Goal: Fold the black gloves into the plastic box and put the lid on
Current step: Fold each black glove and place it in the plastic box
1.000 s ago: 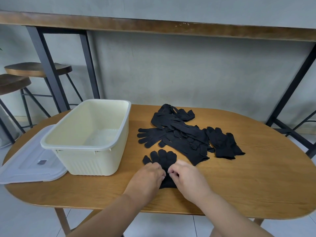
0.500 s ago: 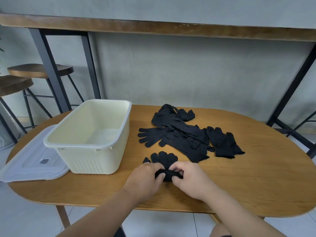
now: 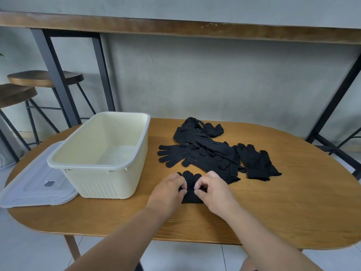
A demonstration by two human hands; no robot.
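Head view: box [image 3: 101, 151] empty, lid [image 3: 33, 184] off; left hand [image 3: 168, 189], right hand [image 3: 214, 189] pinching first glove [image 3: 190, 184]; pile [image 3: 207, 153] unfolded.

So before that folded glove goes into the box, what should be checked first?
1. Glove held: both hands, left hand and right hand, pinch the glove on the table. Ok.
2. Fold finished: the hands cover part of it. Cannot tell.
3. Plastic box open and upright: ok.
4. Room inside the box: no gloves show in it. Ok.
5. Lid out of the way: it lies flat on the box's far-left side, partly under it. Ok.
6. Remaining gloves: still piled unfolded behind the hands, so lid time has not come. Not ok.
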